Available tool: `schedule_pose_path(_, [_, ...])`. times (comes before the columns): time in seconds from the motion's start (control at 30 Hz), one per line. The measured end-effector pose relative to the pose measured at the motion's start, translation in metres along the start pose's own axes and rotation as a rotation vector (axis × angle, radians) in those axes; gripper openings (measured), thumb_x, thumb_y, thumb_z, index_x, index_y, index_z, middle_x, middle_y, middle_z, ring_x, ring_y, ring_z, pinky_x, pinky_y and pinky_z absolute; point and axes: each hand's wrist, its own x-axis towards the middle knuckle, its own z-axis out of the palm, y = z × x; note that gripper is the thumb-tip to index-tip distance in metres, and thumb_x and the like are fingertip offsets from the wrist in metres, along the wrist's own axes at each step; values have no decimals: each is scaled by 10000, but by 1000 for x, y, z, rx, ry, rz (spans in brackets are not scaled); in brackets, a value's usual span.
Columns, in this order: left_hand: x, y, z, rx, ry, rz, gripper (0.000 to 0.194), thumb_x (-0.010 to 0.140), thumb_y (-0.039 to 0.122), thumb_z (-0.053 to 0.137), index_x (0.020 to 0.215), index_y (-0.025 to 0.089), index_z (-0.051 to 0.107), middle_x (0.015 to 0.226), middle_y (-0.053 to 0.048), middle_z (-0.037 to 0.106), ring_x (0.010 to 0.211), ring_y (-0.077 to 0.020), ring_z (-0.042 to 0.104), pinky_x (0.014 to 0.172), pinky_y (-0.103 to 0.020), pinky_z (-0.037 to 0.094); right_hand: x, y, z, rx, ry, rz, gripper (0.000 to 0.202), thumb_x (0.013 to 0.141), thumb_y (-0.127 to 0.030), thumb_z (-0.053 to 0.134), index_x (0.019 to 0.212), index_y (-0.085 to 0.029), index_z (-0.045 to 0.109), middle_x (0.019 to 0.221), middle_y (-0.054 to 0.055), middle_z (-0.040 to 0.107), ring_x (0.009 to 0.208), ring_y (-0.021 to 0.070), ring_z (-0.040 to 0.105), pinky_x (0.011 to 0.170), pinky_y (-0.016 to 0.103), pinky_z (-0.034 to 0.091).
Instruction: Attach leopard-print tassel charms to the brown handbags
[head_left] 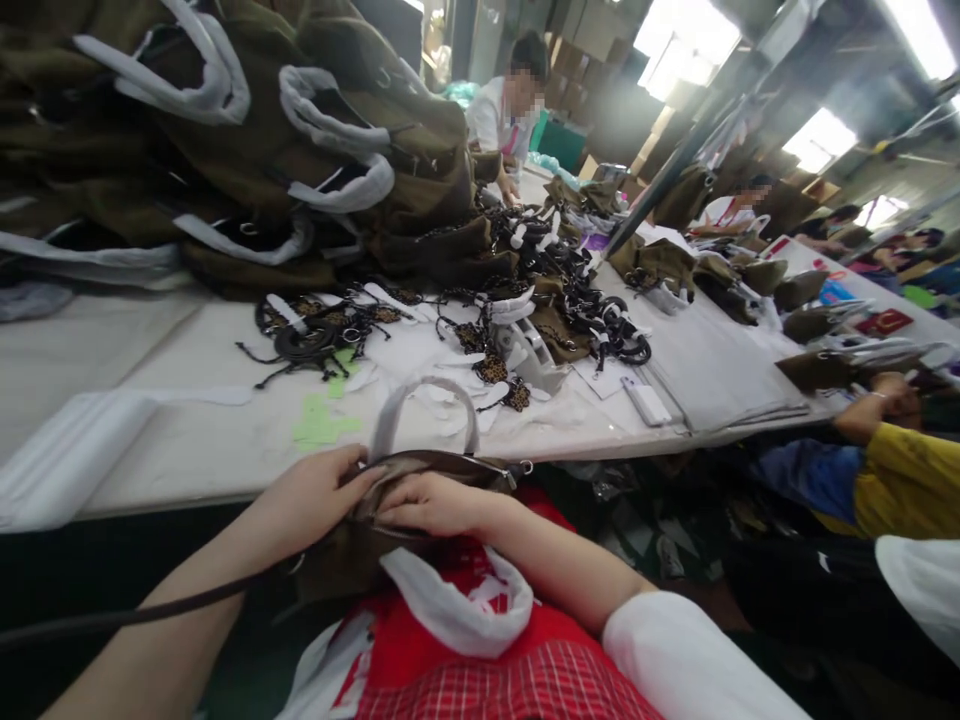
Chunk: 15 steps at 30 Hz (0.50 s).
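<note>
An olive-brown handbag (341, 560) rests on my lap against the table edge, its zipped top open. One handle (427, 385), wrapped in pale material, stands up at the far side. The other wrapped handle (480, 620) droops over my red apron. My left hand (326, 500) grips the left end of the bag's opening, thumb toward the inside. At the mouth of the bag, my right hand (431, 503) is curled on the lining, its fingertips partly hidden. A dark strap (150, 612) runs off to the left across my forearm.
Stacked olive bags (247, 150) fill the table's left back. Black cords and tags (315, 335), paper scraps and a tape dispenser (525, 345) lie ahead. A white roll (75, 455) is at left. A co-worker's yellow sleeve (907, 480) is close at right; another person (499, 120) stands across.
</note>
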Motion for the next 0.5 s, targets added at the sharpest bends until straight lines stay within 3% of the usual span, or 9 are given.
schedule_pose_path(0.1, [-16,21,-9,173,179,150,492,863,495,506,1201,160,633,1058,-133,736,958,-297,679,897,-412,524,-1,-7,4,-66,95,9,203,959,-202,532,923,-139,722,1000,49,729,967,159,648,897,230,465])
schedule_pose_path(0.17, [-27,36,-9,222,247,350,383,897,375,487,1179,178,656,1140,-124,720,1072,-289,648,1003,-431,474,-4,-13,6,-112,154,36,205,948,-225,531,934,-155,723,1012,58,729,990,180,648,906,261,469])
schedule_pose_path(0.23, [-33,45,-2,237,197,482,324,915,262,441,1107,199,694,1130,-93,734,1076,-261,650,1056,-440,439,-7,-16,5,-117,228,96,188,920,-234,545,942,-156,714,993,65,724,976,195,647,889,280,476])
schedule_pose_path(0.37, [-26,35,18,234,134,431,348,934,262,425,1131,194,704,1190,-93,731,1092,-253,657,1117,-492,382,-12,-11,-5,42,328,161,183,843,-132,505,730,-152,648,745,6,649,757,145,599,753,230,464])
schedule_pose_path(0.5, [-16,18,26,191,83,389,352,945,327,442,1127,226,726,1185,-85,736,1083,-260,665,1036,-451,462,-17,-6,-12,163,369,144,241,821,-112,482,607,-160,580,598,-39,536,620,101,505,621,191,399])
